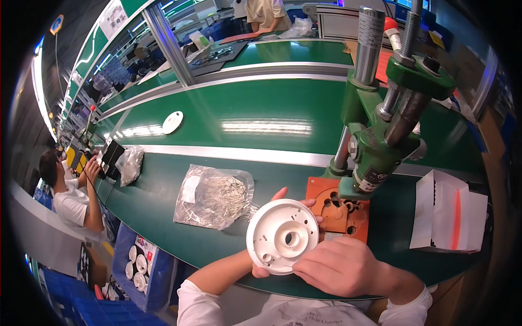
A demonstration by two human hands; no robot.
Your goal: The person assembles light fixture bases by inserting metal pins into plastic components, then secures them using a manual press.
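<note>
A white round plastic part (258,231), with a raised ring at its centre and small holes, is tilted face-up above the table's near edge. My left hand (260,271) grips it from behind, thumb at the lower rim and fingertips showing past the upper right rim. Against its lower right side, my right hand (341,265) is closed with fingers bunched; whatever they pinch is hidden. Just beyond my hands is an orange fixture plate (356,231) with holes, beneath a green hand press (375,157). A clear bag of small metal pins (217,198) lies open left of the part.
A white cardboard box (435,217) stands at the right. On the green conveyor surface lies another white disc (173,123). At lower left a blue bin (126,239) holds several white round parts. A co-worker (79,201) sits at the left near a plastic bag (130,164).
</note>
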